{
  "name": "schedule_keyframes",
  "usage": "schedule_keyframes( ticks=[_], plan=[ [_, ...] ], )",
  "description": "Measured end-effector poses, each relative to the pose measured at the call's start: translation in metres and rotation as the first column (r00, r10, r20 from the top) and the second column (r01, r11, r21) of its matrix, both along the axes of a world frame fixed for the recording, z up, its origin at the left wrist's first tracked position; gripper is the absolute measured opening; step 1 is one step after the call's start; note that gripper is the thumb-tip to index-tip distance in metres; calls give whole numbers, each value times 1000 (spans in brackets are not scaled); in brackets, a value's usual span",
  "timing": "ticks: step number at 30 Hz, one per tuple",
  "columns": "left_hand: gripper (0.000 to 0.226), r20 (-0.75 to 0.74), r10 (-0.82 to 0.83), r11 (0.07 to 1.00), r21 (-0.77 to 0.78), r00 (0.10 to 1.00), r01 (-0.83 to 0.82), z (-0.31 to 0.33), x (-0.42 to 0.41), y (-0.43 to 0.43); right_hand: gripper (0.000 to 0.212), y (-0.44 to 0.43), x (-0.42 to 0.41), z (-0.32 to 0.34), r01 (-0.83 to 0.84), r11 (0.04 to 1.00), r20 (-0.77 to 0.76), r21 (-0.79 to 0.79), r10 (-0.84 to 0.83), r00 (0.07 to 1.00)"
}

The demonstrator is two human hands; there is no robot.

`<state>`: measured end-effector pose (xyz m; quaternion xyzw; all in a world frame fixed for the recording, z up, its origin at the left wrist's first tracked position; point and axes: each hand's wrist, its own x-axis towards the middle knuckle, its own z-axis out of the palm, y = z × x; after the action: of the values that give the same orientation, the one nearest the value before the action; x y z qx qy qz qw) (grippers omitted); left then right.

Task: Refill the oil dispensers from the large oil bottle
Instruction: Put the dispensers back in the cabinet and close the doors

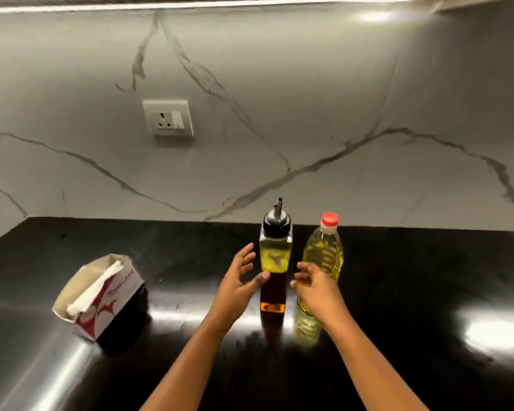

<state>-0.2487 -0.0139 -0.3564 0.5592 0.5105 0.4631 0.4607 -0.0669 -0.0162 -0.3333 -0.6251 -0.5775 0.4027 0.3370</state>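
Observation:
A tall square glass oil dispenser (275, 256) with a black pour-spout cap stands upright on the black countertop (413, 277), holding yellow oil. Right of it stands the large plastic oil bottle (324, 250), red cap on, full of yellow oil. My left hand (239, 284) is just left of the dispenser, fingers spread, thumb tip touching its side. My right hand (315, 287) hovers between the dispenser and the large bottle with fingers loosely bent, in front of the bottle's lower half, gripping nothing.
A white and red cardboard box (98, 295) with white paper sticking out sits on the counter at the left. A marble backsplash with a wall socket (168, 117) rises behind. Bright light glares on the glossy counter at the right.

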Motion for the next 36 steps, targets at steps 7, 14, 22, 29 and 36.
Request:
schedule_keyframes(
  ticks=[7,14,22,29,36],
  plan=[
    [62,-40,-158,979,-134,987,151,-41,6,28,78,27,-27,-75,-96,994,-58,-54,93,994],
    [58,-16,-205,964,-173,979,200,-49,-7,43,77,28,-31,-99,-96,994,-80,50,99,992],
    [52,109,-158,962,-208,981,178,-49,-16,2,56,-3,-34,-94,-94,993,-164,75,106,981],
    [62,151,-120,982,-125,981,140,10,-16,-40,57,-38,-27,-22,-157,971,-148,180,185,971],
    [43,158,-169,970,204,973,135,159,-1,-61,67,-59,-14,135,-152,868,-73,472,211,975]
  ],
)
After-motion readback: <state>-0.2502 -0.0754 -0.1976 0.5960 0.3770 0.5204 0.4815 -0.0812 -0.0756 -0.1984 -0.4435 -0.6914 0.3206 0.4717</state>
